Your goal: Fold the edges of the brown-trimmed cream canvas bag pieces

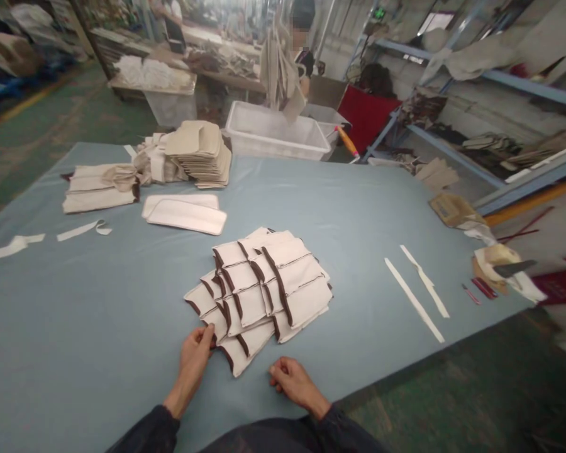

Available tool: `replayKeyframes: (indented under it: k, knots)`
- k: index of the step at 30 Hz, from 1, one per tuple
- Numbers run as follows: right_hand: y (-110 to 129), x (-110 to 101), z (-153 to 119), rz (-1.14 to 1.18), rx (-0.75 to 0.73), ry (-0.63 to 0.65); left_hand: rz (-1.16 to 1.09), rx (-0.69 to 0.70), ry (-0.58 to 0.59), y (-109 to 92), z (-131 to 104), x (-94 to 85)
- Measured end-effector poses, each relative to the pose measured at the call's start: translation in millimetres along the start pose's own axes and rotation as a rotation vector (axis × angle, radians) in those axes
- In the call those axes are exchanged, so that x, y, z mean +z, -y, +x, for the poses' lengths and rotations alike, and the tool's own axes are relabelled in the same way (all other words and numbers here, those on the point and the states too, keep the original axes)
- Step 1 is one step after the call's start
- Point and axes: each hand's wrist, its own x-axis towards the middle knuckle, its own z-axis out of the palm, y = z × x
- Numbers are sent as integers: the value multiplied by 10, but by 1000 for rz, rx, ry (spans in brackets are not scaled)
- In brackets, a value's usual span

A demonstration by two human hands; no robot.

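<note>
A heap of cream fabric pieces with dark brown bound edges (252,283) lies fanned out and overlapping in front of me on the blue-grey table cover (339,214). My left hand (197,349) is at the near left edge of the heap, thumb and fingers pinched together on the brown edge of one piece. Just off the heap's near right side is my right hand (292,380), its fingers curled in and touching no fabric piece. Nothing shows in its fingers.
Stacked beige panels (207,154) and bundled fabric pieces (101,187) sit at the back left, with two flat pale panels (186,212) nearer. White strips (415,299) lie to the right. Beyond the table stand a white plastic bin (276,129) and a person (304,38) holding fabric.
</note>
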Motion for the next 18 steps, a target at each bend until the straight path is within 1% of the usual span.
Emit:
replayKeyframes:
  k: [3,6,9,11,13,14,16,18]
  knots:
    - [58,-352,34,9,-77,-87,17,2,-35,-61,-78,55]
    - [162,-695,64,9,-162,-160,15,19,-33,-189,-100,128]
    - [326,-902,66,-4,-244,-191,25,77,-62,-365,-105,245]
    - [491,-939,33,-24,-296,-172,41,138,-107,-491,-142,328]
    - [699,-904,-32,-49,-349,-132,61,216,-153,-620,-225,374]
    - [815,-866,-74,-69,-379,-110,71,257,-178,-685,-284,366]
    - [1048,-764,-160,-134,-450,-68,93,334,-240,-820,-425,262]
    - [1252,-649,-235,-210,-517,-42,119,385,-318,-956,-587,32]
